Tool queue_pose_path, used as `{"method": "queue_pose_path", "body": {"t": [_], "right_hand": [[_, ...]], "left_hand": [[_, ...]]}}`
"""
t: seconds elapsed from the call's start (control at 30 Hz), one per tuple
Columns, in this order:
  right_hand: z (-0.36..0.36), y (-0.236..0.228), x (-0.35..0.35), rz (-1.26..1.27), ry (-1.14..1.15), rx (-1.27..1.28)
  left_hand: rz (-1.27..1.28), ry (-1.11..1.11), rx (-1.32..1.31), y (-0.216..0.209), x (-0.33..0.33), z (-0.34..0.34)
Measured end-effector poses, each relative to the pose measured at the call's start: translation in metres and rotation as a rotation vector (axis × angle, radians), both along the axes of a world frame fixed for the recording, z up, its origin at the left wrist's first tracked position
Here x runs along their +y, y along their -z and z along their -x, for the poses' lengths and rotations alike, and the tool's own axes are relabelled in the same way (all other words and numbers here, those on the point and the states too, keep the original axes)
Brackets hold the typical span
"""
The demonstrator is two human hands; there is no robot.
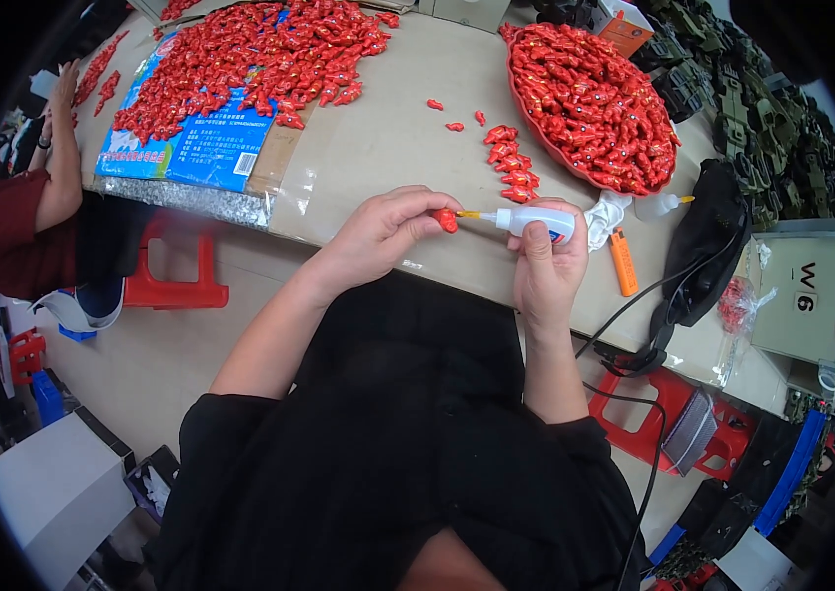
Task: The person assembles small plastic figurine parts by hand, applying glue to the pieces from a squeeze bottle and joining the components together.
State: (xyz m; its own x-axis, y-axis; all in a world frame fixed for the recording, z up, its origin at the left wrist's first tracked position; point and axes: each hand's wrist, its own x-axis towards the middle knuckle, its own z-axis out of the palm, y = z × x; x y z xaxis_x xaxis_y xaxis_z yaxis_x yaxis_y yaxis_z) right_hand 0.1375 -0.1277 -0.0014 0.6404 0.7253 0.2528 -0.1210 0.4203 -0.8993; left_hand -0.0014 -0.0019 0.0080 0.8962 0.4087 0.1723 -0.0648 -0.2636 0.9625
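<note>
My left hand [383, 233] pinches a small red plastic piece [447, 220] at its fingertips, just above the near edge of the table [388, 148]. My right hand [547, 261] grips a small white glue bottle [534, 221] lying sideways, its yellow nozzle pointing left and almost touching the red piece. A short row of similar red pieces [509, 158] lies on the table just beyond my hands.
A red tray [590, 94] heaped with red pieces sits at the right, a bigger heap [250, 59] on a blue sheet at the left. An orange lighter [623, 261], a second glue bottle [661, 204] and a black bag [708, 236] lie right. Another person's arm [58, 148] rests far left. Red stools stand below.
</note>
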Motion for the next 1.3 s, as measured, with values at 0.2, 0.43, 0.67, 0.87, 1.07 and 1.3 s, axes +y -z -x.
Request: {"method": "queue_pose_path", "body": {"t": [0.2, 0.43, 0.67, 0.87, 1.07, 1.3], "right_hand": [[0.000, -0.002, -0.001, 0.017, 0.015, -0.001], [0.000, -0.003, -0.002, 0.023, 0.011, 0.021], [0.000, -0.002, -0.003, 0.024, 0.017, 0.004], [0.000, -0.001, -0.003, 0.020, 0.004, 0.015], [0.002, -0.001, -0.003, 0.031, 0.012, 0.010], [0.005, -0.002, -0.003, 0.010, 0.038, -0.076]], "left_hand": [[-0.014, -0.004, 0.002, -0.001, -0.001, 0.000], [-0.017, -0.019, 0.000, -0.001, 0.000, 0.000], [0.029, -0.047, 0.011, 0.003, -0.001, 0.000], [0.069, -0.062, 0.023, 0.002, -0.003, -0.001], [0.185, -0.085, -0.011, 0.006, -0.006, -0.001], [0.166, -0.123, 0.083, 0.009, -0.008, 0.000]]}}
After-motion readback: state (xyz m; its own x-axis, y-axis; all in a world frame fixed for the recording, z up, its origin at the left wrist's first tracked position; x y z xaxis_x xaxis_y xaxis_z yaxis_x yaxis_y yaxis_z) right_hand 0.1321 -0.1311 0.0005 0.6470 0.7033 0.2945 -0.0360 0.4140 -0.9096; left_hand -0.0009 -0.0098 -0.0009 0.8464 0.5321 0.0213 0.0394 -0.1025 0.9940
